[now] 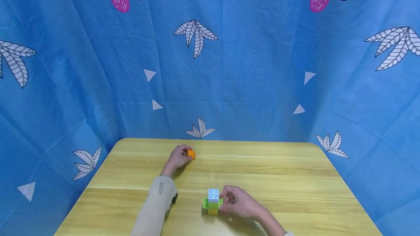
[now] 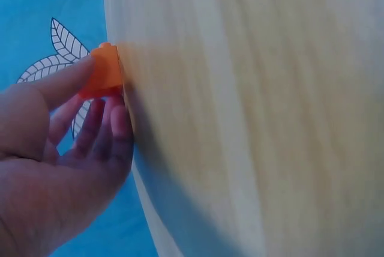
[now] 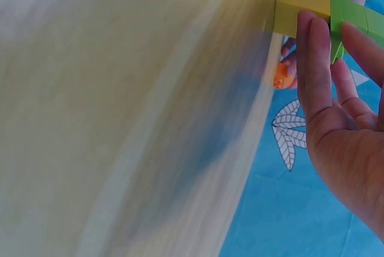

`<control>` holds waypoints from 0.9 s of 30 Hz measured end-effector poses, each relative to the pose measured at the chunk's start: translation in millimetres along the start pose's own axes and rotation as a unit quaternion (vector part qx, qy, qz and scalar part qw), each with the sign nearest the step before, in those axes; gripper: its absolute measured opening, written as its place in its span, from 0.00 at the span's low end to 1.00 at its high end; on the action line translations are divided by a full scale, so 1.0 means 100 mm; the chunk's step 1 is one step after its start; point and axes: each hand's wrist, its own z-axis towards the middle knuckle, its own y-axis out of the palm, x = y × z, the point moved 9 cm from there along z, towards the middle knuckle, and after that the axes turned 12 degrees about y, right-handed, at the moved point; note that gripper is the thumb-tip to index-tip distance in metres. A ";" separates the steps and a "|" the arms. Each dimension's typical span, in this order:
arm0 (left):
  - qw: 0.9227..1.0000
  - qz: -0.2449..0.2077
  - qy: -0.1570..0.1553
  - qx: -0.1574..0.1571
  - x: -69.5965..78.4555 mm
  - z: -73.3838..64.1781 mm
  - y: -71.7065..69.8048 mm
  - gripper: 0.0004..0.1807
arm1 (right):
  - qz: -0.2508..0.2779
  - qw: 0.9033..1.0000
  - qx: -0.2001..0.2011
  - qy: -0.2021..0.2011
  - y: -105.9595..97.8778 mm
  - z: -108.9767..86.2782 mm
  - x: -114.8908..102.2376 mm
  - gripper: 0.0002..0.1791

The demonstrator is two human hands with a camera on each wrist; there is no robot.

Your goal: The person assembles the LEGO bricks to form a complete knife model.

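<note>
Head view, left hand: narrow pinch, thumb and fingers closed about the orange block.
Right hand: thumb and fingertips gripped the block stack at its right side, by the wide green piece; firmness could not be told.
Stack, done: stood upright and joined, yellow block at the base, green above that, light-blue block on top.
Orange block, undone: was not joined to the stack. I judged the block work part-way along, though no finished form was on show to measure it against.
Orange block to left hand: at the fingertips, thumb across one face; against or just above the table, I could not tell which. Well apart from the right hand, farther off and to its left.
Stack to right hand: just left of the palm, within the fingertips, base on the table.
Table: pale wood; orange block lay toward the far edge, stack toward the near side.
Backdrop: blue patterned cloth hung beyond the far edge.
</note>
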 end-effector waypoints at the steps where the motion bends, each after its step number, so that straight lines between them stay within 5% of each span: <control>1: 1.000 -0.001 0.000 0.000 0.00 0.00 0.00 0.19 | -0.001 1.000 0.001 0.001 0.00 0.00 0.00 0.14; 17: 1.000 -0.010 0.018 -0.023 0.14 -0.09 0.07 0.16 | -0.010 1.000 0.007 0.000 0.00 0.00 -0.02 0.15; 27: 0.997 -0.061 0.040 -0.019 0.32 -0.16 0.07 0.20 | -0.003 1.000 -0.002 -0.004 0.00 -0.01 0.00 0.15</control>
